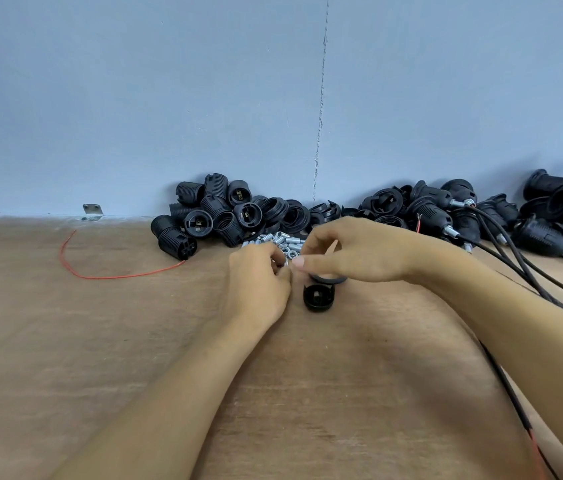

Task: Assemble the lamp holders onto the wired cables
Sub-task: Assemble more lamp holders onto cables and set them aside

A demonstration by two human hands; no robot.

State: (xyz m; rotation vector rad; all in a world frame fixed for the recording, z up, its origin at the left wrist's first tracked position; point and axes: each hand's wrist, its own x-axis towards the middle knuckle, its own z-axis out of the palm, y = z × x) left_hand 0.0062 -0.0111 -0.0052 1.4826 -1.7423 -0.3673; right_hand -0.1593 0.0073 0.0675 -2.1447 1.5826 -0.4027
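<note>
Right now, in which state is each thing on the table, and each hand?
Left hand: fingers curled, pinching a small metal part.
Right hand: holding a black ring.
Black cap: lying loose, untouched.
Metal tubes: heaped loose.
Bare lamp holders: piled, without cables.
Wired lamp holders: assembled, cables attached.
Red wire: loose, curved.

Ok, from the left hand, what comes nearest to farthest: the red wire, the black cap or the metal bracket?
In the head view:
1. Black cap, right beside the left hand, on its right.
2. Red wire, out to the left.
3. Metal bracket, far back on the left.
</note>
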